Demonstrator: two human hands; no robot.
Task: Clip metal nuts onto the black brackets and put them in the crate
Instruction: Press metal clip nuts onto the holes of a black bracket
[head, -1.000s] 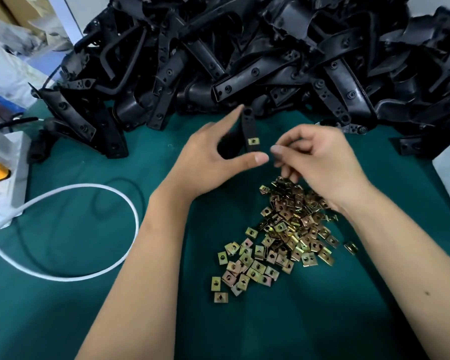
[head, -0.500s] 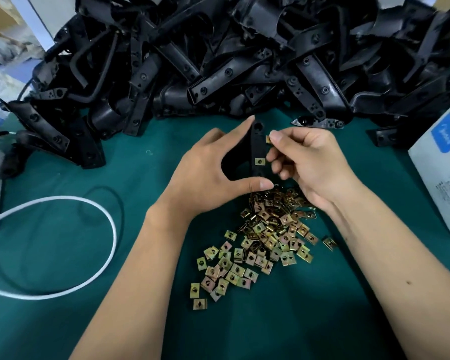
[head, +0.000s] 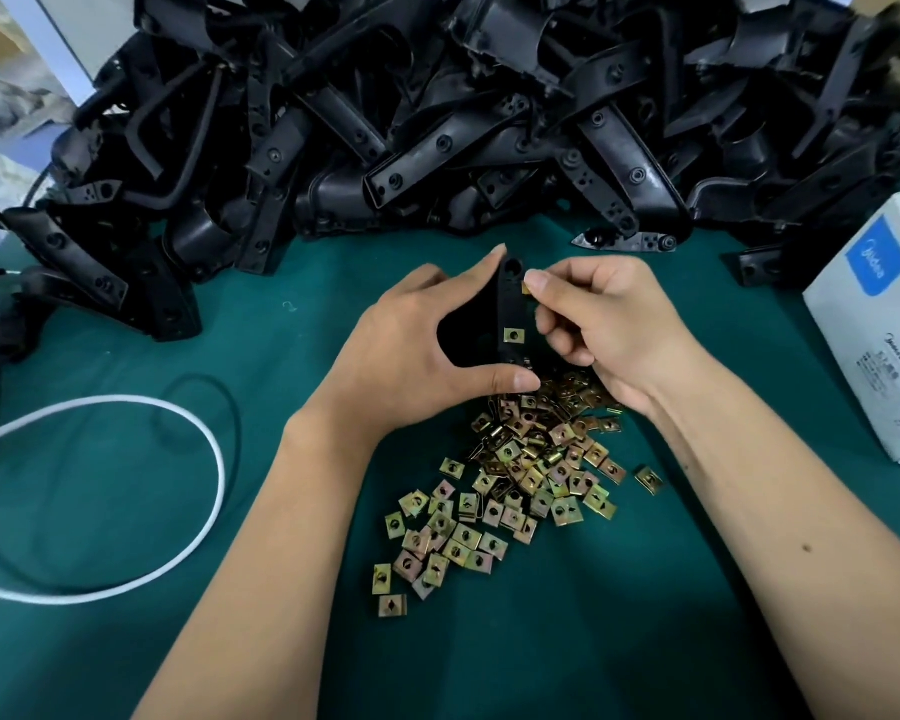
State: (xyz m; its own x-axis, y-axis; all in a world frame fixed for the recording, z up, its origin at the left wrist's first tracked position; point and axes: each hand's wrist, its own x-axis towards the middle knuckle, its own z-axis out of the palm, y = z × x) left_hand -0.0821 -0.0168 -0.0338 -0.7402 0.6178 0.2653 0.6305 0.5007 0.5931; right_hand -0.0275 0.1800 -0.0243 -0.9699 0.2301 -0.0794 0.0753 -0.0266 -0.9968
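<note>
My left hand (head: 411,345) grips a black bracket (head: 510,304) upright above the green mat, thumb under it and forefinger on its top. One brass nut (head: 513,335) is clipped on the bracket's lower part. My right hand (head: 614,319) pinches another metal nut (head: 525,288) against the bracket's right edge near the top hole. A loose pile of brass clip nuts (head: 515,470) lies on the mat below both hands. No crate is in view.
A big heap of black brackets (head: 437,122) fills the back of the table. A white box with a blue label (head: 884,324) stands at the right. A white cord loop (head: 126,491) lies at the left on the green mat (head: 261,356).
My right hand rose from the nut pile with a nut and brought it to the bracket's upper edge. My left hand kept the bracket upright.
</note>
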